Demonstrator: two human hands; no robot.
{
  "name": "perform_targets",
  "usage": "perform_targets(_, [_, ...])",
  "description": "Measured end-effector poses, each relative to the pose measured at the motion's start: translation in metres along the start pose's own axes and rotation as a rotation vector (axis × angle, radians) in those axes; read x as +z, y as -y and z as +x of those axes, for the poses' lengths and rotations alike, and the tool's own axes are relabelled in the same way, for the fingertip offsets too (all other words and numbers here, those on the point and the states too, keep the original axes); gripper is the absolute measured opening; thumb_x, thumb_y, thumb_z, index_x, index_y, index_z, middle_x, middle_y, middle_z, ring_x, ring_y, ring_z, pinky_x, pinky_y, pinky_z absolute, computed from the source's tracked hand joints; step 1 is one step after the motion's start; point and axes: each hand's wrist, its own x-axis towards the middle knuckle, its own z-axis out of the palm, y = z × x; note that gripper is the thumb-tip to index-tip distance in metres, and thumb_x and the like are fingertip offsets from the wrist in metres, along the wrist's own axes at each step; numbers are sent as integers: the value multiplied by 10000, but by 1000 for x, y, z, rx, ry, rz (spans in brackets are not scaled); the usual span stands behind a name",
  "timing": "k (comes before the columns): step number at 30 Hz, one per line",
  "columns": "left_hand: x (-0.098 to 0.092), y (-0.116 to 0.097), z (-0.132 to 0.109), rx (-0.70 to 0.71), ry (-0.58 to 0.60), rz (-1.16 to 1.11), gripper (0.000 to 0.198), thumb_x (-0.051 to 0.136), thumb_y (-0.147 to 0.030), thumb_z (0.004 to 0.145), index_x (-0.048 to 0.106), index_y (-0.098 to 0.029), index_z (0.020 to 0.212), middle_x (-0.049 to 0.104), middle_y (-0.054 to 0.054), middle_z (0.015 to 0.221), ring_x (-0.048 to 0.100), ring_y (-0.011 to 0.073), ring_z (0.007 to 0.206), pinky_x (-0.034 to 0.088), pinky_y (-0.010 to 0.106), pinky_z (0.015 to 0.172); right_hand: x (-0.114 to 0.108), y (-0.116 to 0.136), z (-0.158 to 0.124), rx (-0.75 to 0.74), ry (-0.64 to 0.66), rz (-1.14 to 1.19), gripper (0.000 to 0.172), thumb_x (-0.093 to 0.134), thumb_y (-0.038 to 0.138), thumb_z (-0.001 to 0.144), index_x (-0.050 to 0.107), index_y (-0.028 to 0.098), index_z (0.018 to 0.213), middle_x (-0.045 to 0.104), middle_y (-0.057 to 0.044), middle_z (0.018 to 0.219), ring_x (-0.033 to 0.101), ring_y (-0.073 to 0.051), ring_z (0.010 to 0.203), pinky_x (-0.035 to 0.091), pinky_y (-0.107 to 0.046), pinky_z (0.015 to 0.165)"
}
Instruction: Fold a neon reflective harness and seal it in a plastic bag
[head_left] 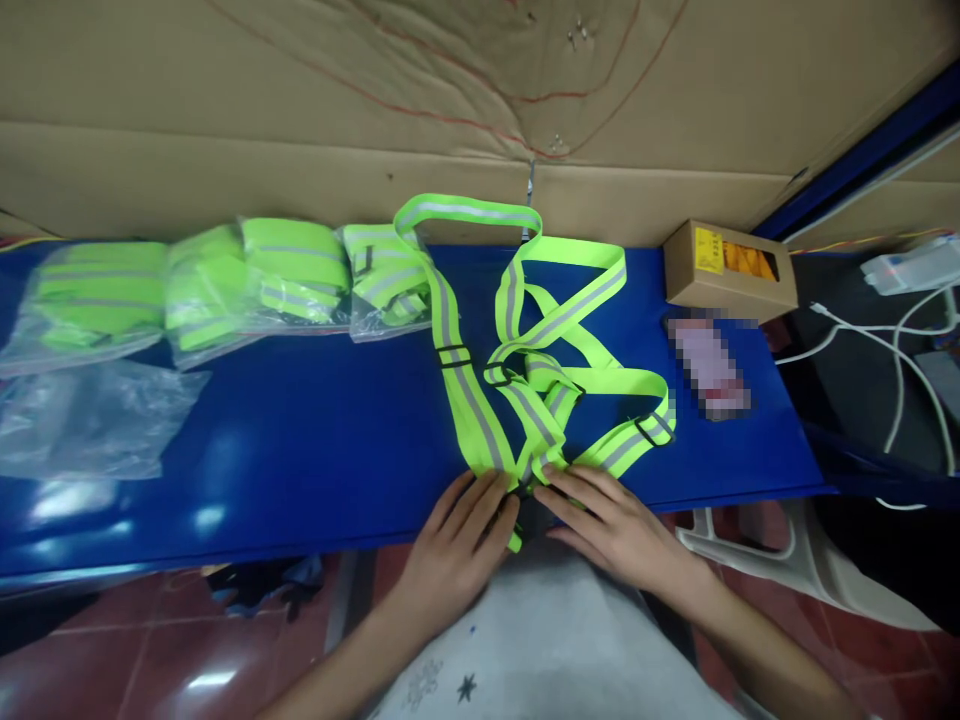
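Note:
A neon-green reflective safety harness [480, 420] with silver stripes and black sliders lies loosely looped on the blue table. Its lower straps come together at the front edge. My left hand [461, 545] has its fingers bent over the left lower strap, closed on it, with a short green end hanging beneath. Close beside it, my right hand [615, 525] pinches the right lower straps near a dark piece between both hands. The fingertips partly hide what lies under them.
Several clear bags of folded green straps [296, 265] line the back left. A flat plastic bag [90, 420] lies in front of them. At right are a cardboard box [735, 270], a pixelated phone-shaped item [711, 368] and white cables [900, 350]. A pale plastic chair [817, 570] stands below.

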Motion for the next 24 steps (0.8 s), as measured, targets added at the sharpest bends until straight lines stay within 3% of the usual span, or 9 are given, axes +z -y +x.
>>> perform_targets(5, [-10,6,-1,-9,4,-78,263,590,-149,937,644,-79,1185,696,191,1271,635,327,1252,606,496,1045,-8,1,-5,-39,-8,115,502,641,299,1014,568,160,1491,558,-116,1564,570,-253,1398,570,-404,1120])
perform_targets(7, [-14,7,-1,-2,29,-70,261,603,-212,943,646,-78,1162,689,194,1270,629,336,1251,620,493,1037,-19,-3,-15,-50,-164,139,506,663,248,987,579,184,1481,596,-108,1521,578,-249,1393,537,-420,1157])
perform_targets(9, [-15,6,0,11,42,-52,248,600,-243,937,653,-80,1116,687,194,1256,634,340,1236,627,489,1033,-31,-11,-28,70,-396,56,550,677,171,949,583,248,1485,624,-82,1481,581,-273,1387,461,-502,1220])
perform_targets(11, [-14,4,1,13,28,-41,222,591,-243,916,656,-84,1058,687,195,1232,641,342,1217,628,491,1036,-41,-23,-36,314,-481,-69,610,665,165,951,538,302,1532,576,-83,1536,538,-325,1432,399,-595,1239])
perform_targets(13, [-12,4,2,4,4,-38,222,586,-224,883,656,-88,1044,683,200,1207,643,348,1203,627,508,1032,-42,-37,-36,449,-316,-98,656,606,238,1007,396,291,1626,479,-117,1625,455,-354,1507,379,-639,1235])
perform_targets(15, [-11,3,3,20,6,-33,301,589,-199,855,657,-109,1133,669,201,1206,639,356,1200,628,540,1011,-37,-50,-26,403,-70,-68,693,528,321,1059,236,266,1685,370,-140,1693,344,-345,1576,333,-655,1258])
perform_targets(17, [-10,3,3,51,36,-26,435,596,-177,840,637,-174,1274,645,196,1234,631,355,1210,625,567,992,-29,-59,-9,306,69,-48,704,484,368,1081,166,250,1697,257,-145,1736,224,-320,1620,271,-647,1289])
perform_targets(20, [-9,2,0,71,77,-15,564,611,-164,838,594,-277,1391,599,187,1313,609,341,1252,604,578,1016,-17,-69,23,187,105,-36,672,447,381,1093,194,181,1682,219,-180,1738,143,-293,1636,241,-615,1309])
perform_targets(24, [-4,0,-3,38,51,6,645,646,-141,834,561,-337,1443,549,169,1402,578,336,1307,584,551,1046,-6,-73,64,108,81,-49,574,437,342,1085,361,103,1602,288,-236,1704,178,-323,1627,251,-614,1308])
